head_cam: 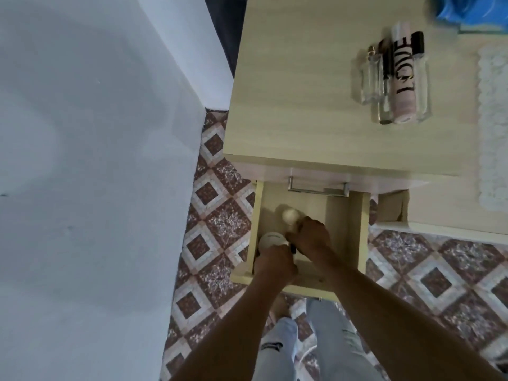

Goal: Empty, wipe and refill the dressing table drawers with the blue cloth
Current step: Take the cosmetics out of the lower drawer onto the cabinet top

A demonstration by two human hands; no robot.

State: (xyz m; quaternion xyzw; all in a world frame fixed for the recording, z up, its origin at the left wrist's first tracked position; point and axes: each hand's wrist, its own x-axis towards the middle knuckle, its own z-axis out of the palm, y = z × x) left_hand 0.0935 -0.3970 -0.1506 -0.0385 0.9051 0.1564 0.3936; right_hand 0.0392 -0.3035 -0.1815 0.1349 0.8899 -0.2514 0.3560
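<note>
A lower drawer [354,232] of the pale wood dressing table [302,92] is pulled out below a shut drawer with a metal handle [319,188]. Both my hands are inside it. My left hand [275,264] grips a round cream jar [272,239] at the drawer's left. My right hand [312,236] holds a cream bottle with a round cap [290,215] further back. A small dark thing shows between the hands. The blue cloth [467,9] lies at the table top's far right corner.
Several glass perfume bottles and a pink "LOVE" tube [401,78] lie on the table top. A white lace mat [493,119] covers its right edge. A white wall stands close on the left, over patterned floor tiles [217,215]. My legs are below the drawer.
</note>
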